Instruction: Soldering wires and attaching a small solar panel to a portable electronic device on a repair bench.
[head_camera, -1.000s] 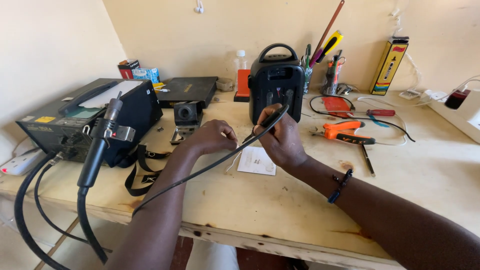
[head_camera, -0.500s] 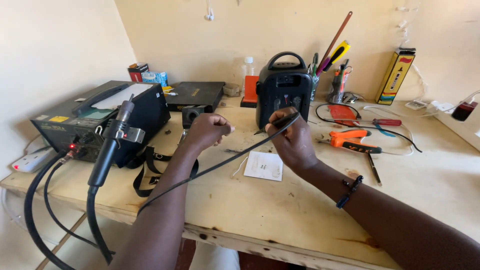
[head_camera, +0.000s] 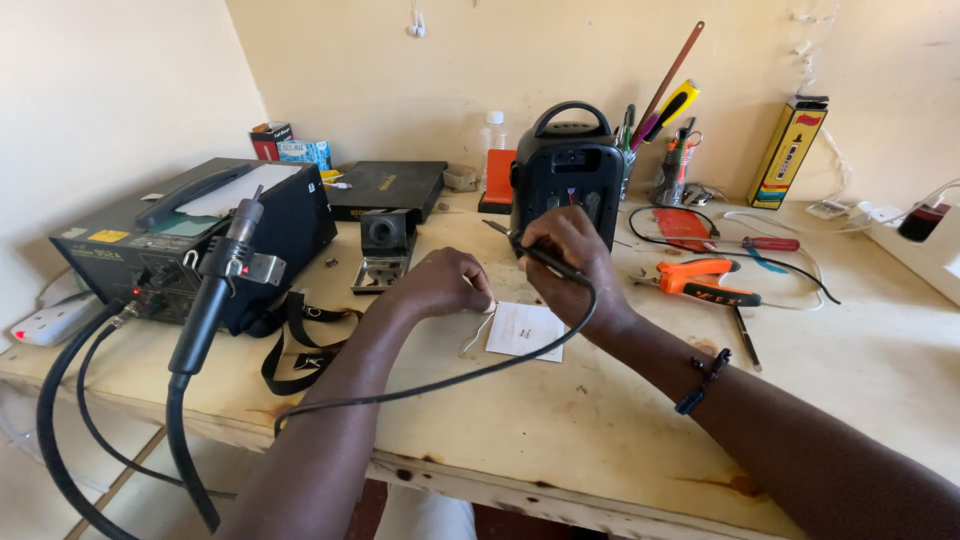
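Note:
My right hand (head_camera: 565, 265) grips a black soldering iron (head_camera: 530, 250) like a pen, its metal tip pointing left towards the base of a black portable speaker (head_camera: 570, 175). The iron's black cable (head_camera: 450, 375) loops down across the table towards me. My left hand (head_camera: 440, 285) is closed on a thin pale wire (head_camera: 478, 330) that hangs down to the tabletop beside a small white paper (head_camera: 525, 328). Both hands hover close together just in front of the speaker.
A black rework station (head_camera: 180, 235) with a hot-air wand (head_camera: 215, 290) sits at the left. A small iron stand (head_camera: 380, 245) and flat black case (head_camera: 385, 185) lie behind my left hand. Orange pliers (head_camera: 705, 285), a red screwdriver (head_camera: 765, 243), a tool cup (head_camera: 670, 175) and a yellow box (head_camera: 790, 150) are at the right.
The view has shifted right and closer. My right hand has turned so the iron's tip points left near the speaker's base, and my left hand has drawn nearer to it with the wire.

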